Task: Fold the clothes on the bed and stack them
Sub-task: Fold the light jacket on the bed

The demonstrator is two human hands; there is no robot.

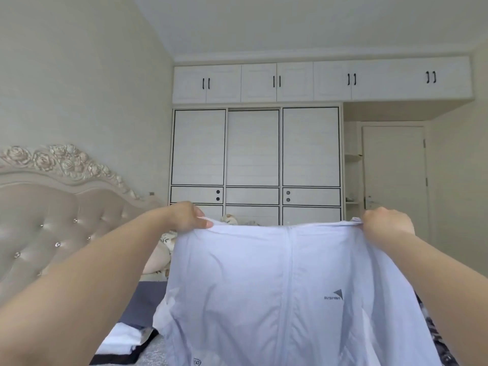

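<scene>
Two bare hands hold a thin pale lavender zip-front jacket (264, 291) up in the air, spread wide. The left hand (184, 217), at ten o'clock of the cloth, has its fingers pinched shut on the top edge; the right hand (386, 224), at two o'clock, is clenched on the opposite corner. The jacket hangs over the bed (148, 299). At twelve o'clock beyond stands a white wardrobe with black-trimmed sliding doors (253, 154); at nine o'clock, a beige tufted headboard with carved roses (52, 220).
</scene>
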